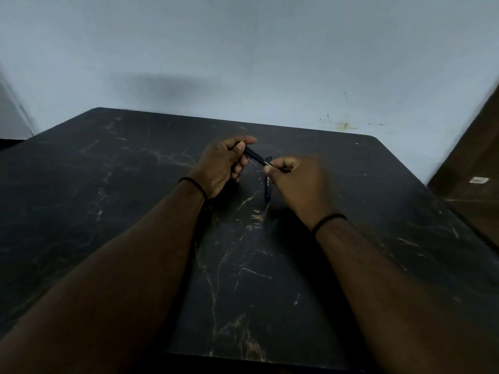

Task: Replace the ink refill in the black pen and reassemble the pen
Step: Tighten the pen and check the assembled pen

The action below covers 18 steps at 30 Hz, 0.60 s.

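1. Head view: both hands are up over the dark, marble-look bench [135,211], and they hold one thin black plastic pen [255,155] between them.
2. The left hand [220,168] has its fingers [244,143] curled shut around the far end of the pen. The thumb and first finger pinch the top of it.
3. The right hand [298,182] has its fingers [283,164] closed in a small pinch on the near end of the pen. A little pale bit shows just at those fingertips. It may be the tip or the refill, but it is too blurry to tell.
4. Right under the right fingers, a second dark pen with a blue end [267,188] lies flat on the bench. A small dark loop shape sits just past those fingers too; I cannot tell what it is.
5. How far along? I think the job is in the middle. The pen is in hand and the ends look like they are being twisted or pulled.
6. I cannot tell if the new refill is in yet.
7. What is left, I guess: get the refill seated, screw the parts tight, and put the pen down whole.
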### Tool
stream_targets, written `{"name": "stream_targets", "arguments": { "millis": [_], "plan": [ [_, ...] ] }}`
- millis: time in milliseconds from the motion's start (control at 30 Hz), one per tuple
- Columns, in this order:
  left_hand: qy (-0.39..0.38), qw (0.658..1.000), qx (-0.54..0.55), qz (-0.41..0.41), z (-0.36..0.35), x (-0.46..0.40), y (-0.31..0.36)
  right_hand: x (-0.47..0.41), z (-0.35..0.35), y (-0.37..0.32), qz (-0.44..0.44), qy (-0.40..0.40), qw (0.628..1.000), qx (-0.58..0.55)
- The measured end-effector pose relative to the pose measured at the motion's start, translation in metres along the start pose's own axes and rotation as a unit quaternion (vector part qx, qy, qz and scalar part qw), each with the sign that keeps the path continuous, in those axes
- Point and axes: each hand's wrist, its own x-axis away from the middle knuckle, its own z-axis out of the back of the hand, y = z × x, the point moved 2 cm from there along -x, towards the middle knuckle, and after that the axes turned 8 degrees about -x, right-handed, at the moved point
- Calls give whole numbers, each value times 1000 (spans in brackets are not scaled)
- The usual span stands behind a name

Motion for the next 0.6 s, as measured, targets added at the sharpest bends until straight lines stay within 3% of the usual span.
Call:
{"name": "stream_targets", "arguments": {
  "millis": [167,300,367,467,600],
  "plan": [
    [16,999,-29,-7,-6,1,1,5,-3,-4,2,-49,997,55],
    [118,983,-140,8,-13,1,3,-1,11,0,-40,10,996,82],
    [142,948,-283,-35,-19,2,4,-2,19,3,-48,28,990,126],
    [119,859,-491,-82,-34,6,6,-3,20,6,-60,10,981,186],
    [75,783,-614,-68,-47,5,7,-2,17,9,-64,-9,971,229]
  ]
}}
